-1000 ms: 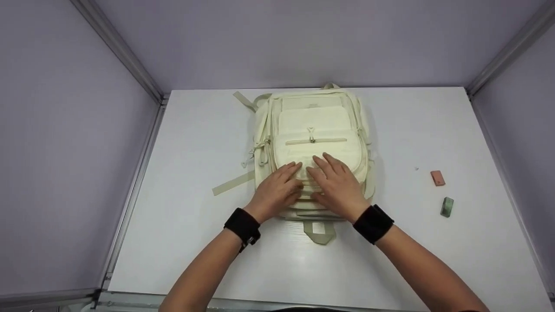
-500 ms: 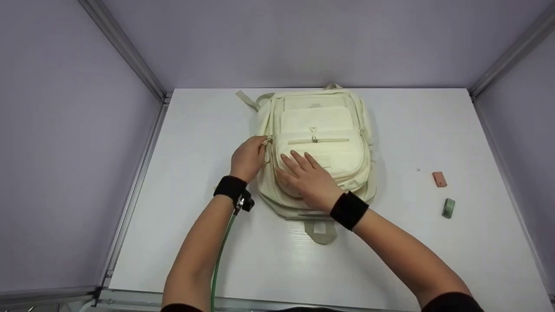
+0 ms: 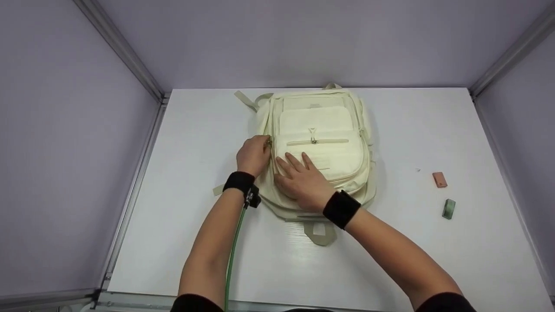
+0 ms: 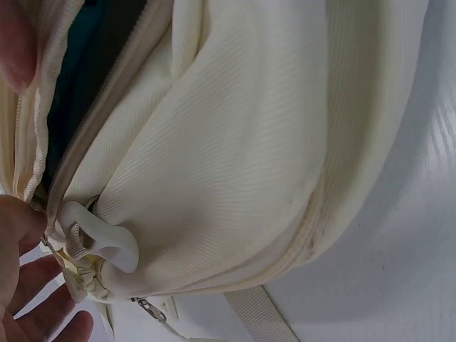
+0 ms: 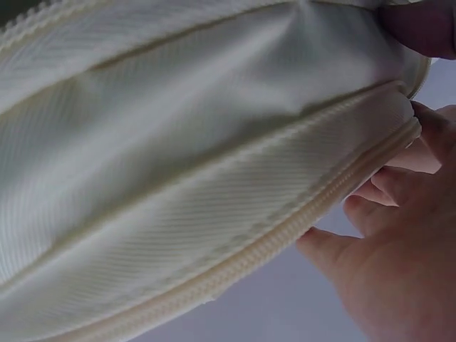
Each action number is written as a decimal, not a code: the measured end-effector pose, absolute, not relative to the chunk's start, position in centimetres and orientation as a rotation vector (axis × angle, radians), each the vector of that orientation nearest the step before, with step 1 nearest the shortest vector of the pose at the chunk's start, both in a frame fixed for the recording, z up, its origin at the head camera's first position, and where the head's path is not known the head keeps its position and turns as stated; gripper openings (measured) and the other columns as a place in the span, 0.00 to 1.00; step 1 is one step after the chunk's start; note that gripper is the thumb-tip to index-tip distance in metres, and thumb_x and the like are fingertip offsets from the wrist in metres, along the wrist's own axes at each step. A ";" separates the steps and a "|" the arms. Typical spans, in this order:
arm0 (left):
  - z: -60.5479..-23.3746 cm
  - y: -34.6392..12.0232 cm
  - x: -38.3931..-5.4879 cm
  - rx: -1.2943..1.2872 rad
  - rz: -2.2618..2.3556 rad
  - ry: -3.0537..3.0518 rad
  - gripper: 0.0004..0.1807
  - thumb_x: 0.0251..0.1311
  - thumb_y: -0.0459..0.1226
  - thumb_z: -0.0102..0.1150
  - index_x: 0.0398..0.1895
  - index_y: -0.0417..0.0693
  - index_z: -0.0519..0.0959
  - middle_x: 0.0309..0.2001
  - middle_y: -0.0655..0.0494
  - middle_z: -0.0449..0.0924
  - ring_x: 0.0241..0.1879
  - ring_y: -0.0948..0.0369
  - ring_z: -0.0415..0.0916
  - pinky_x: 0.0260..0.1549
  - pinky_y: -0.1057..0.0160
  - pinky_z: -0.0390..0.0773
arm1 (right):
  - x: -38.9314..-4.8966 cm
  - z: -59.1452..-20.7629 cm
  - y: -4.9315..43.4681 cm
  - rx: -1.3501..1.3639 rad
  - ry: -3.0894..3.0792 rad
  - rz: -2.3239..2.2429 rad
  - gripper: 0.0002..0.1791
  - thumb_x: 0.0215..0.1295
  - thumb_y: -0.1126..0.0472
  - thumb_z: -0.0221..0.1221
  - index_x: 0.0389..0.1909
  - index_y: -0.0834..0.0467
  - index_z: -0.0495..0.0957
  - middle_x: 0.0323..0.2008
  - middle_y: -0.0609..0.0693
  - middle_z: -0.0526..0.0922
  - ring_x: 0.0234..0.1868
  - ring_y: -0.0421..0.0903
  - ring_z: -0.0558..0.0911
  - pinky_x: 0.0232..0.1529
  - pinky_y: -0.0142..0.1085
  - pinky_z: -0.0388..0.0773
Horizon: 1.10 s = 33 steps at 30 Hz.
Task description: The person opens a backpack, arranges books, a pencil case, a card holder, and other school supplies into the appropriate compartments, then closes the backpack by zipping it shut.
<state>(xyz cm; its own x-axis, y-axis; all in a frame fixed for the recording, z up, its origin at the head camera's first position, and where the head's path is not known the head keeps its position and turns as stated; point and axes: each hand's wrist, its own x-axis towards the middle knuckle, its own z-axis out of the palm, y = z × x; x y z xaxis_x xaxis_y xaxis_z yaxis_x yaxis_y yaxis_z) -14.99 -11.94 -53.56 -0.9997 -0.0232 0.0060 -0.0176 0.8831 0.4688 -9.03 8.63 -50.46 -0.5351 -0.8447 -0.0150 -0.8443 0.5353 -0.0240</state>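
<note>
A cream backpack (image 3: pixel 321 119) lies on its back with its front pockets facing up. At its left side my left hand (image 3: pixel 253 155) pinches a zipper pull (image 4: pixel 65 271) between thumb and fingers. Close above that grip, the left wrist view shows the zipper parted, with dark teal inside the gap. A white plastic loop (image 4: pixel 110 246) hangs beside the pull. Over the lower front pocket, my right hand (image 3: pixel 303 182) rests with fingers spread and fairly straight. From the right wrist view, its fingers (image 5: pixel 399 189) reach past the pocket's zippered edge.
The backpack sits on a white table (image 3: pixel 190 143) walled by grey panels. To the right lie a small orange-pink block (image 3: pixel 439 180), a green block (image 3: pixel 448 209) and a tiny clear bit. A webbing strap (image 3: pixel 246 100) sticks out at upper left; a green cable (image 3: pixel 234 255) runs along the left forearm.
My left hand has gone from the lower front of the backpack to the zipper on its left side, then slightly right. My right hand has shifted left and flattened on the pocket.
</note>
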 end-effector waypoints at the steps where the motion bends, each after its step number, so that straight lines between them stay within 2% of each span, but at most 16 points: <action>1: -53.7 -11.9 -15.0 0.032 -0.739 -3.043 0.19 0.74 0.39 0.56 0.66 0.51 0.79 0.61 0.52 0.81 0.59 0.50 0.77 0.56 0.51 0.77 | -9.0 -50.5 8.6 -1.500 2.727 -0.022 0.25 0.75 0.59 0.53 0.71 0.52 0.72 0.79 0.60 0.56 0.79 0.62 0.50 0.73 0.65 0.48; 8: -54.0 -11.8 -15.2 0.031 -0.572 -3.078 0.18 0.72 0.42 0.60 0.62 0.50 0.82 0.55 0.47 0.81 0.55 0.47 0.76 0.53 0.48 0.76 | -9.0 -50.6 8.6 -1.494 2.719 -0.020 0.26 0.74 0.58 0.55 0.71 0.52 0.72 0.79 0.60 0.56 0.79 0.63 0.50 0.73 0.64 0.47; 15: -54.0 -11.7 -15.2 0.020 -0.582 -3.022 0.12 0.75 0.41 0.56 0.51 0.48 0.86 0.45 0.48 0.82 0.47 0.48 0.78 0.47 0.50 0.78 | -9.0 -50.7 8.6 -1.503 2.733 -0.027 0.26 0.73 0.58 0.57 0.71 0.51 0.74 0.78 0.60 0.56 0.79 0.62 0.51 0.74 0.64 0.47; 27: -53.7 -11.7 -15.3 0.045 -0.711 -2.979 0.11 0.76 0.39 0.55 0.49 0.45 0.84 0.44 0.47 0.82 0.46 0.48 0.79 0.46 0.51 0.78 | -9.1 -50.9 8.9 -1.511 2.738 -0.038 0.27 0.70 0.56 0.60 0.70 0.51 0.74 0.78 0.60 0.57 0.79 0.63 0.52 0.74 0.64 0.47; 33: -53.4 -12.1 -14.8 0.015 -0.748 -2.964 0.11 0.76 0.39 0.55 0.48 0.43 0.84 0.44 0.46 0.82 0.46 0.48 0.78 0.47 0.51 0.78 | -9.1 -50.8 8.7 -1.510 2.741 -0.040 0.25 0.69 0.58 0.60 0.67 0.52 0.76 0.78 0.60 0.59 0.79 0.63 0.53 0.73 0.64 0.49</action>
